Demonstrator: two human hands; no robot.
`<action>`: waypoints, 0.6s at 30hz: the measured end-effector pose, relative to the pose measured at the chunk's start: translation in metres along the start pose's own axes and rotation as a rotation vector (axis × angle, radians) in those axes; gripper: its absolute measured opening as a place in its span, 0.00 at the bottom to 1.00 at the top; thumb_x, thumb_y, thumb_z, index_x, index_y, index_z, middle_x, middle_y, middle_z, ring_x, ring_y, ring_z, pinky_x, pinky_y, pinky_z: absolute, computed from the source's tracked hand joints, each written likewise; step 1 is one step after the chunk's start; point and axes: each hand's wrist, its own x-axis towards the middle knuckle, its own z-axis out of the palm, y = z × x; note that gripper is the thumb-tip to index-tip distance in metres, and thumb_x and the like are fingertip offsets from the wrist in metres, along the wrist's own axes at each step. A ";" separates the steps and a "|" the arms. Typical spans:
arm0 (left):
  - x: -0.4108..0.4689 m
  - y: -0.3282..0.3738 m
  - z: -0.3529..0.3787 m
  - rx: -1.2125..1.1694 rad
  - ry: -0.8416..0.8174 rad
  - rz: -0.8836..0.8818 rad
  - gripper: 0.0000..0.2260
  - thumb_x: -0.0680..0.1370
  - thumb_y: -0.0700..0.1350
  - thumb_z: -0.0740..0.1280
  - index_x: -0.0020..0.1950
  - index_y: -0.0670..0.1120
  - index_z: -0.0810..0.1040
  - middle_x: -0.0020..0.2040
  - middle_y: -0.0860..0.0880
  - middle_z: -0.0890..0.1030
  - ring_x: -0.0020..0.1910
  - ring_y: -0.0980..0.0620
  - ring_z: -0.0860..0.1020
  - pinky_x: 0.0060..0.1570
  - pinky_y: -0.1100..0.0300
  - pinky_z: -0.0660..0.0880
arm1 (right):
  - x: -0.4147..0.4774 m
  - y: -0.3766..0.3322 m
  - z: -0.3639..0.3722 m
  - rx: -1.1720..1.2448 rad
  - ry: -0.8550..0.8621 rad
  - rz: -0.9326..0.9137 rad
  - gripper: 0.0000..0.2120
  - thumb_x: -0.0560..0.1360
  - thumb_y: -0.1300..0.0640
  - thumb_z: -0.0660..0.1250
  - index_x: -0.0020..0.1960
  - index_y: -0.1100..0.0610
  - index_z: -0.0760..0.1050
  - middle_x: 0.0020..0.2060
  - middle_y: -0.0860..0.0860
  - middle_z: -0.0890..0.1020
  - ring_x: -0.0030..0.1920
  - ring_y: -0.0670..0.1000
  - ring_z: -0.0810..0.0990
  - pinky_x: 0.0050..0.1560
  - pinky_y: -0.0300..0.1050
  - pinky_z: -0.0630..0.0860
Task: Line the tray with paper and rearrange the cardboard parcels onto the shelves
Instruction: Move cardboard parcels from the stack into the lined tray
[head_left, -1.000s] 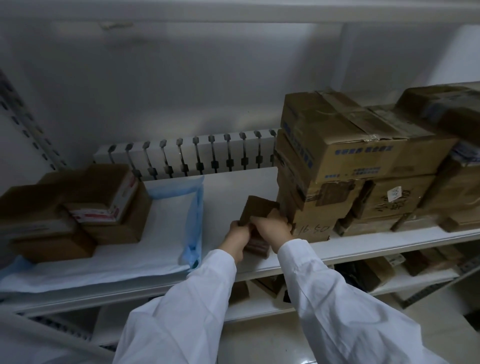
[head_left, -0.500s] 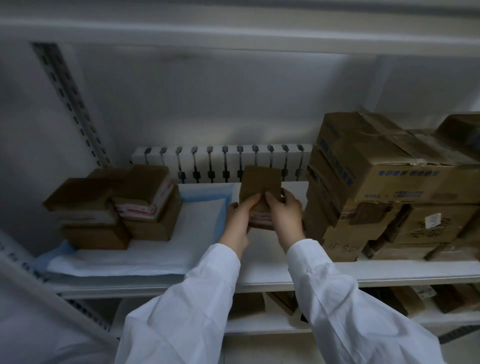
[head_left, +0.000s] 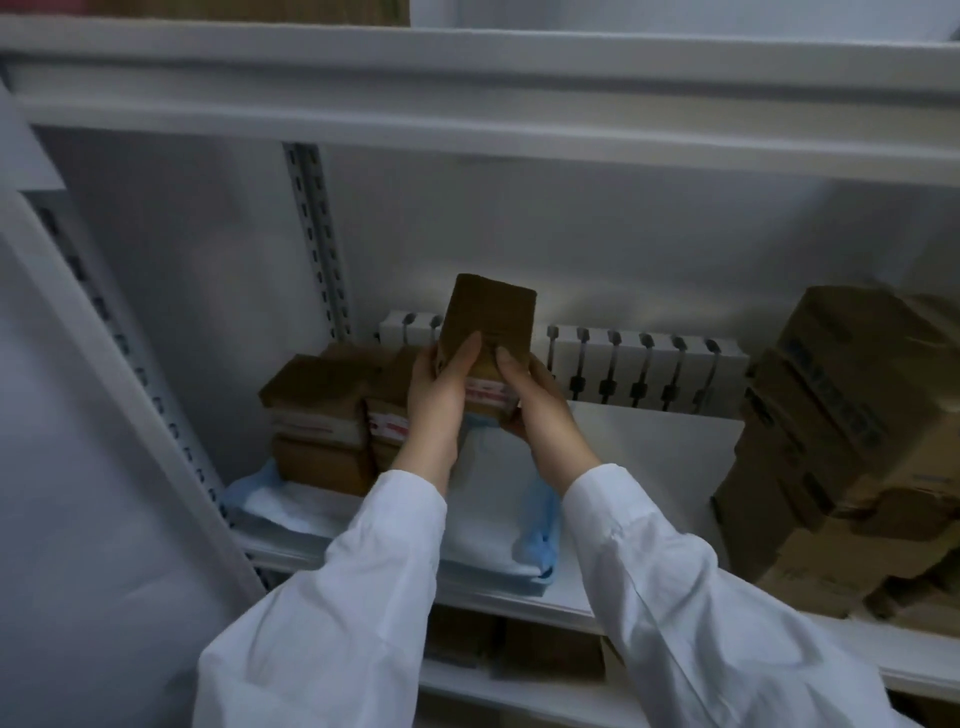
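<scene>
Looks to be mid-rearranging, with the lining already laid. Far left: hemmed by the slotted upright (head_left: 318, 244), with a small stack of parcels (head_left: 322, 415) sitting on the blue-edged paper (head_left: 488, 519) close beside it. Just right of that stack: gripping with the left hand (head_left: 439, 400), fingers curled round the left edge of a small brown parcel (head_left: 491, 317), held upright in the air above the paper, clear of the shelf. Matching with the right hand (head_left: 537, 410), thumb on the near face, fingers wrapped underneath. Next, probably: lower it onto bare paper beside the stack, square to it, without nudging the neighbours. Ample headroom under the upper shelf (head_left: 467, 98); bounded behind by the white slotted rack (head_left: 644, 364); further right, open shelf board (head_left: 654, 467), then a leaning pile of large cartons (head_left: 852, 441), well apart.
</scene>
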 end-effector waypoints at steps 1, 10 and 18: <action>0.003 0.005 -0.008 0.021 0.005 -0.001 0.26 0.75 0.54 0.67 0.70 0.48 0.66 0.60 0.47 0.77 0.52 0.49 0.78 0.50 0.57 0.74 | 0.002 -0.003 0.007 -0.017 -0.022 -0.012 0.16 0.78 0.48 0.62 0.64 0.50 0.70 0.55 0.51 0.80 0.50 0.46 0.80 0.54 0.42 0.76; 0.050 0.056 -0.073 -0.001 0.037 -0.290 0.31 0.74 0.59 0.66 0.73 0.47 0.62 0.65 0.42 0.73 0.63 0.37 0.72 0.64 0.42 0.70 | 0.037 -0.017 0.053 -0.150 -0.052 -0.005 0.12 0.79 0.43 0.58 0.47 0.47 0.77 0.50 0.51 0.83 0.53 0.53 0.81 0.63 0.54 0.74; 0.082 0.062 -0.098 -0.160 0.069 -0.124 0.30 0.74 0.50 0.69 0.70 0.57 0.57 0.55 0.48 0.73 0.49 0.45 0.75 0.50 0.45 0.79 | 0.068 -0.011 0.089 -0.185 -0.043 -0.050 0.31 0.76 0.40 0.61 0.76 0.46 0.55 0.74 0.51 0.64 0.73 0.55 0.64 0.71 0.59 0.62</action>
